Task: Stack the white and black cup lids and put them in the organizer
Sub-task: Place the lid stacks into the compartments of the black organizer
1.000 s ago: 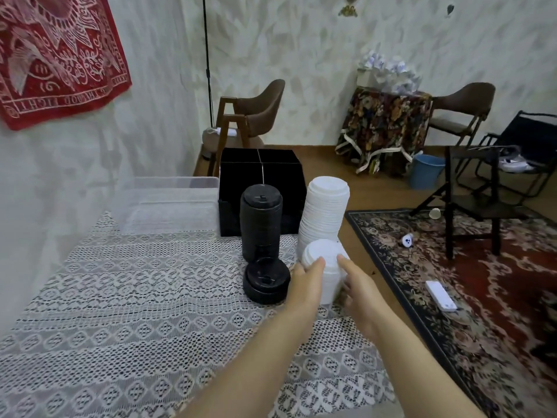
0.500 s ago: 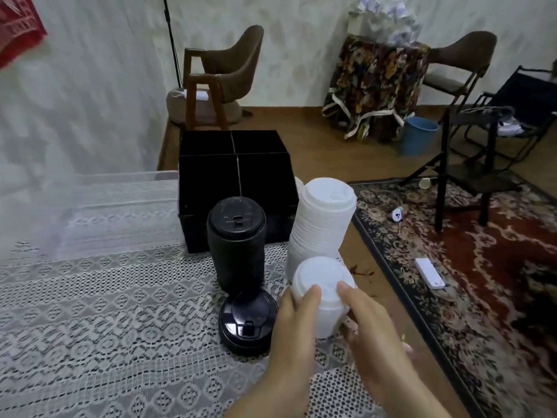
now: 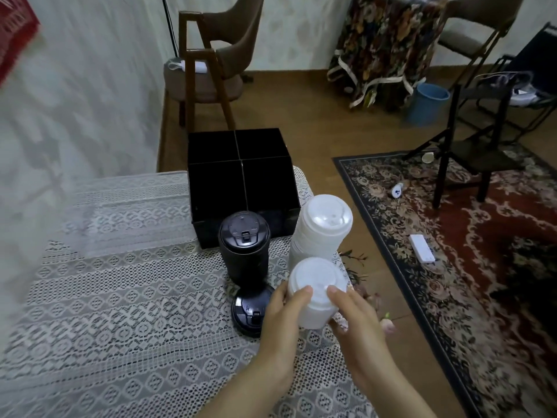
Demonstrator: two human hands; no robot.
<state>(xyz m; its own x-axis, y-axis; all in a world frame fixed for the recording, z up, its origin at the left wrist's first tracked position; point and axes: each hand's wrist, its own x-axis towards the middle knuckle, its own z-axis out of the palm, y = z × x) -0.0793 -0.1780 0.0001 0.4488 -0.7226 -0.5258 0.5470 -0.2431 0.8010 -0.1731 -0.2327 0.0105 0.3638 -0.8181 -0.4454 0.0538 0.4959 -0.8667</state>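
- I have my left hand [image 3: 281,322] and right hand [image 3: 360,324] wrapped round the short white lid stack [image 3: 313,292], one on each side, thumbs resting on its top lid.
- That stack sits near the right edge of the worktop [image 3: 120,297], just in front of the tall white lid stack [image 3: 324,233]; I cannot tell whether it is lifted or resting on the cloth.
- The tall black lid stack [image 3: 244,251] stands upright beside the tall white one, with the low black pile [image 3: 251,309] just in front of it, next to my left hand.
- Stacking looks mostly done, by my reading: each colour is gathered into one tall column and one short remainder.
- Left to do: join the short white stack to the tall one and do likewise with the black.
- The organizer [image 3: 241,173] sits behind the stacks; no lid shows in its four compartments, so I judge that the loading has not begun.
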